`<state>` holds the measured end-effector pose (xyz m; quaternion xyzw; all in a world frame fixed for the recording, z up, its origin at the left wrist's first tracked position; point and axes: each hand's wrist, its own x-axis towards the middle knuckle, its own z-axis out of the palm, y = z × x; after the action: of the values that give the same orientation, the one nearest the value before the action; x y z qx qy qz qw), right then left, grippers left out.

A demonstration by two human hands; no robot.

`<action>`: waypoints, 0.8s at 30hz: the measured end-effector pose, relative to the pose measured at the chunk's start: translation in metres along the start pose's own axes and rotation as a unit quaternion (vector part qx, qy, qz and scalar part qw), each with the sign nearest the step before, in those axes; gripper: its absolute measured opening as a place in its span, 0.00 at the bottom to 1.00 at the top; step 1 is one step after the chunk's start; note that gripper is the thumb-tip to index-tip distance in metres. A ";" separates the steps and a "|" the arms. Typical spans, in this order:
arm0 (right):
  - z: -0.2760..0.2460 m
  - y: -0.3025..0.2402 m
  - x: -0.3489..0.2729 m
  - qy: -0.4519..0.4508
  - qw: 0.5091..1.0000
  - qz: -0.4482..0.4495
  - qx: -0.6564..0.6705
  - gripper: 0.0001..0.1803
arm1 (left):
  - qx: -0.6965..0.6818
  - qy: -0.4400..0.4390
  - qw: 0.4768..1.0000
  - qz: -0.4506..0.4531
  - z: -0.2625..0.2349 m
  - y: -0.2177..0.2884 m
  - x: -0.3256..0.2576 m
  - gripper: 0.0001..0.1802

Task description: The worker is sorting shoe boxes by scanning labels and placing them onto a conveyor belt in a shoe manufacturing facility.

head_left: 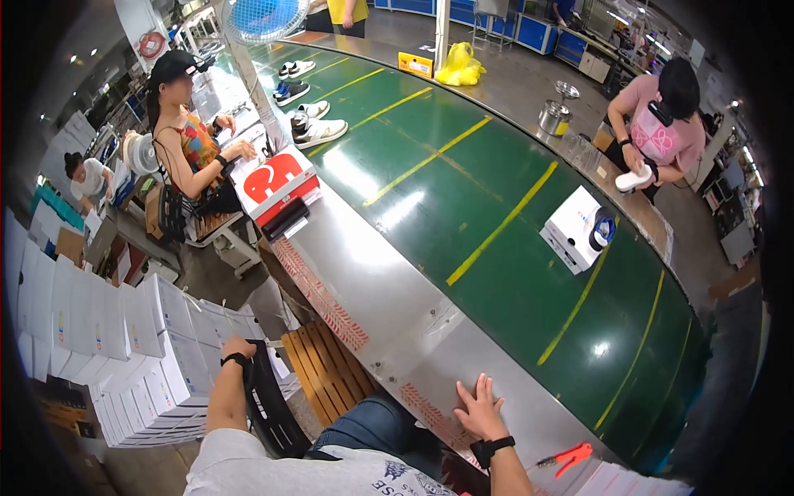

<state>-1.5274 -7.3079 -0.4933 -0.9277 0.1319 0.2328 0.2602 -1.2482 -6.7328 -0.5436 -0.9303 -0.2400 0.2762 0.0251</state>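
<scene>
My left hand point(238, 347) is closed at the upper edge of a black chair back point(269, 397), beside stacked white boxes. My right hand point(482, 411) lies with its fingers spread on the metal ledge point(442, 347) of the conveyor, holding nothing. A red-handled tool point(569, 457), like a pair of pliers, lies on the ledge to the right of that hand. Across the green conveyor belt point(471, 231) sits a white shoe box point(571, 225) with a dark shoe point(601, 235) against its side. A slatted wooden seat point(327, 372) stands between me and the ledge.
Tall stacks of white boxes point(157, 388) fill the left. A red and white shoe box point(273, 186) stands on the ledge, near a seated co-worker point(194, 140). Several shoes point(318, 130) stand farther up the belt. Opposite, another co-worker point(657, 124) holds a white shoe point(633, 178).
</scene>
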 end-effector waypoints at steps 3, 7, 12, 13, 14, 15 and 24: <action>0.000 0.000 -0.002 0.015 1.000 0.007 0.000 0.37 | 0.027 0.147 0.986 -0.070 0.015 0.022 -0.024 0.26; 0.004 0.004 -0.002 0.018 1.000 0.004 -0.001 0.36 | 0.039 0.161 0.985 -0.045 0.014 0.023 -0.034 0.24; 0.002 0.004 0.000 0.005 1.000 0.002 -0.002 0.36 | 0.051 0.179 0.982 0.016 0.015 0.047 -0.056 0.27; 0.002 0.005 0.001 0.002 1.000 -0.006 -0.005 0.36 | 0.062 0.166 0.984 0.029 0.014 0.049 -0.056 0.28; 0.004 0.006 0.003 -0.001 1.000 -0.015 -0.009 0.36 | 0.073 0.154 0.984 0.043 0.012 0.052 -0.055 0.28; 0.006 0.009 0.003 0.005 1.000 -0.015 -0.010 0.36 | 0.091 0.140 0.985 0.039 0.006 0.060 -0.058 0.31; 0.005 -0.001 -0.001 0.061 0.994 -0.036 -0.080 0.32 | 0.081 -0.048 0.987 0.129 -0.005 0.032 0.012 0.38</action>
<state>-1.5297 -7.3039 -0.4963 -0.9623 0.0945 0.1760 0.1846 -1.2229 -6.7550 -0.5506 -0.9341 -0.0958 0.3398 0.0526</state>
